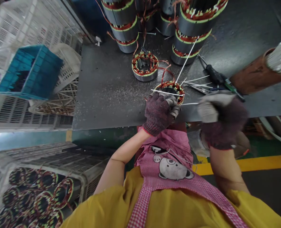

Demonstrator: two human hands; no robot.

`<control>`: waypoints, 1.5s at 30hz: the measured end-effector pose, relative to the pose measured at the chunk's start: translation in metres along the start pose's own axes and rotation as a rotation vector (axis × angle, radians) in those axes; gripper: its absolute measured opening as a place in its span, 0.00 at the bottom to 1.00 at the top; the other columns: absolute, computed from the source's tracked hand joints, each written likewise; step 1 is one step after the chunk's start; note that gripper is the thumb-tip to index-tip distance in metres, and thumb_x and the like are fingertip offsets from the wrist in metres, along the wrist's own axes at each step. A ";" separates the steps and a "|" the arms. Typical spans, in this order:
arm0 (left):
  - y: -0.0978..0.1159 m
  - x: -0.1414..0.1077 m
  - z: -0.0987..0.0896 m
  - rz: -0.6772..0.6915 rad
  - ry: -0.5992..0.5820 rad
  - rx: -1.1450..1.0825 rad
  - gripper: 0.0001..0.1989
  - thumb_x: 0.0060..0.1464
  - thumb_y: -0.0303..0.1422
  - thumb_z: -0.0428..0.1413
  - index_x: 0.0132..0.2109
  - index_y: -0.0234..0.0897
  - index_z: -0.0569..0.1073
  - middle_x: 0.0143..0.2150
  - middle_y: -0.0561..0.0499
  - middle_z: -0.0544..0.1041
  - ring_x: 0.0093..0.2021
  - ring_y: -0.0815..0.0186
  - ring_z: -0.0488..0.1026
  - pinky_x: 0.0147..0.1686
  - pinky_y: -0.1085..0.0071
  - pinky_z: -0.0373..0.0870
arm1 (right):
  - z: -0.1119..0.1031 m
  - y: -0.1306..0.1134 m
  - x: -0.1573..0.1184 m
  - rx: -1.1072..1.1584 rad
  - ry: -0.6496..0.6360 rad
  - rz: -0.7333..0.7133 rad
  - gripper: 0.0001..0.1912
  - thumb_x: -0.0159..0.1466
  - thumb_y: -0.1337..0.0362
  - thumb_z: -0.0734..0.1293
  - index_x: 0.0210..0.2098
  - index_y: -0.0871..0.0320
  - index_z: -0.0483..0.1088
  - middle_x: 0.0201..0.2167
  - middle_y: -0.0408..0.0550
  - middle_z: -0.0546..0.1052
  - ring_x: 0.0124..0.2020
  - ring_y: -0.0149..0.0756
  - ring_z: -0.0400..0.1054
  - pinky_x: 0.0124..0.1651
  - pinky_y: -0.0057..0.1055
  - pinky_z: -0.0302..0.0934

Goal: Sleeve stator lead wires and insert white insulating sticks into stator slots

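Observation:
A motor stator (181,95) with copper windings and a yellow-green rim lies at the table's front edge. My left hand (159,109), in a dark glove with pale fingertips, is closed on its near side. White cord strands stick out of the windings; one stands up to the upper right. To the right, my gloved right hand (220,115) is closed on the end of a white cord (189,104) that runs from the stator. This hand is slightly blurred. A second stator (145,73) stands just behind, touched by neither hand.
Stacked stators (190,25) stand at the back. Right of my work are loose white cords, a screwdriver (214,74), pliers and a brown tube (252,76). A blue bin (45,72) and white crates are on the left; a lower crate (83,186) holds several stators.

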State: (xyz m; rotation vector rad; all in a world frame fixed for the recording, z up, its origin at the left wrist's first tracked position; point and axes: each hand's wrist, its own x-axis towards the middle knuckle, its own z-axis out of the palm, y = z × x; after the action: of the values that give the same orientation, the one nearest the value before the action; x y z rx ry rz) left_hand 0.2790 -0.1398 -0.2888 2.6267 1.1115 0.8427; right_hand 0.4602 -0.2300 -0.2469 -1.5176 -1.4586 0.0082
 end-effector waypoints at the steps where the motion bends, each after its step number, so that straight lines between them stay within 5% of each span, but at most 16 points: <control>1: 0.000 0.000 -0.001 0.003 0.000 0.000 0.08 0.68 0.38 0.64 0.44 0.40 0.84 0.50 0.43 0.86 0.56 0.50 0.80 0.65 0.47 0.72 | -0.003 0.003 0.000 0.058 0.093 0.044 0.10 0.75 0.56 0.68 0.42 0.51 0.81 0.39 0.52 0.85 0.42 0.50 0.81 0.51 0.53 0.75; 3: -0.001 -0.001 -0.005 0.039 -0.015 -0.007 0.08 0.68 0.39 0.64 0.46 0.40 0.84 0.51 0.43 0.86 0.57 0.50 0.80 0.65 0.47 0.72 | -0.004 0.012 -0.002 0.199 0.141 0.144 0.06 0.72 0.58 0.72 0.43 0.51 0.81 0.39 0.50 0.85 0.40 0.47 0.81 0.50 0.51 0.77; 7: -0.008 -0.005 -0.007 0.111 -0.044 -0.001 0.10 0.68 0.39 0.63 0.51 0.41 0.83 0.55 0.44 0.86 0.59 0.50 0.80 0.66 0.48 0.71 | 0.010 0.028 -0.011 0.472 -0.294 0.308 0.14 0.69 0.57 0.75 0.53 0.51 0.83 0.48 0.50 0.88 0.47 0.44 0.83 0.53 0.46 0.79; 10: -0.011 -0.007 -0.002 0.118 -0.030 0.005 0.11 0.68 0.37 0.61 0.53 0.41 0.83 0.54 0.44 0.85 0.59 0.50 0.80 0.66 0.48 0.71 | 0.022 0.031 -0.018 0.509 -0.453 0.335 0.12 0.70 0.52 0.73 0.43 0.52 0.84 0.41 0.47 0.88 0.42 0.43 0.82 0.48 0.43 0.79; 14: -0.012 -0.008 0.003 0.086 0.022 0.019 0.12 0.68 0.36 0.61 0.54 0.39 0.82 0.51 0.43 0.86 0.57 0.49 0.81 0.64 0.47 0.73 | 0.029 0.019 -0.020 0.489 -0.444 0.419 0.11 0.69 0.52 0.71 0.34 0.50 0.80 0.31 0.45 0.83 0.33 0.43 0.77 0.37 0.41 0.75; 19: -0.010 -0.008 -0.002 0.093 0.014 -0.051 0.14 0.66 0.35 0.63 0.56 0.38 0.81 0.51 0.43 0.86 0.56 0.51 0.81 0.63 0.49 0.73 | 0.032 0.020 0.000 0.520 -0.278 0.486 0.11 0.67 0.50 0.71 0.36 0.49 0.78 0.34 0.45 0.84 0.34 0.44 0.78 0.40 0.43 0.76; 22: -0.004 -0.005 0.001 0.034 0.077 -0.097 0.10 0.66 0.37 0.64 0.51 0.39 0.82 0.48 0.45 0.86 0.54 0.52 0.82 0.62 0.50 0.74 | 0.033 0.038 0.021 0.316 -0.192 0.411 0.15 0.73 0.49 0.66 0.45 0.49 0.80 0.43 0.50 0.86 0.42 0.48 0.82 0.49 0.48 0.78; 28: 0.009 0.006 0.022 -0.108 0.206 -0.082 0.11 0.64 0.35 0.64 0.52 0.40 0.82 0.48 0.45 0.87 0.55 0.51 0.82 0.63 0.48 0.73 | 0.036 0.037 0.057 -0.205 -0.533 -0.026 0.27 0.76 0.57 0.62 0.68 0.61 0.78 0.65 0.62 0.81 0.66 0.60 0.76 0.69 0.58 0.69; 31: 0.007 0.002 0.019 -0.087 0.239 -0.048 0.11 0.66 0.36 0.63 0.53 0.40 0.81 0.49 0.45 0.87 0.55 0.51 0.83 0.63 0.49 0.74 | 0.026 0.034 0.058 -0.234 -0.579 -0.127 0.26 0.78 0.56 0.61 0.69 0.54 0.78 0.68 0.56 0.80 0.68 0.55 0.74 0.70 0.53 0.69; 35: -0.001 -0.019 0.000 0.040 0.270 -0.018 0.13 0.71 0.39 0.61 0.57 0.41 0.78 0.55 0.44 0.86 0.61 0.54 0.81 0.71 0.48 0.71 | -0.014 0.053 0.044 -0.476 -0.553 0.038 0.25 0.77 0.55 0.61 0.65 0.56 0.81 0.65 0.58 0.82 0.64 0.54 0.77 0.65 0.48 0.70; 39: -0.007 -0.037 -0.006 0.075 0.242 0.056 0.16 0.70 0.40 0.63 0.61 0.46 0.77 0.63 0.45 0.83 0.69 0.52 0.76 0.77 0.43 0.63 | -0.043 0.072 0.040 -1.018 -0.757 0.321 0.25 0.75 0.58 0.62 0.63 0.58 0.81 0.55 0.70 0.84 0.52 0.62 0.82 0.47 0.47 0.68; 45: 0.003 -0.023 0.016 0.050 0.187 0.075 0.13 0.71 0.37 0.61 0.60 0.46 0.80 0.62 0.42 0.84 0.64 0.51 0.79 0.68 0.48 0.71 | -0.043 0.066 0.069 -1.003 -0.890 0.455 0.25 0.69 0.54 0.65 0.52 0.65 0.85 0.45 0.74 0.85 0.43 0.63 0.81 0.37 0.44 0.61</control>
State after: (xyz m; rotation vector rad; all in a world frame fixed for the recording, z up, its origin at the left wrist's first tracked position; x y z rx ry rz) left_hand 0.2766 -0.1574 -0.3110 2.6911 1.1465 1.0978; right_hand 0.5548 -0.1902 -0.2258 -2.9038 -1.8590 0.2971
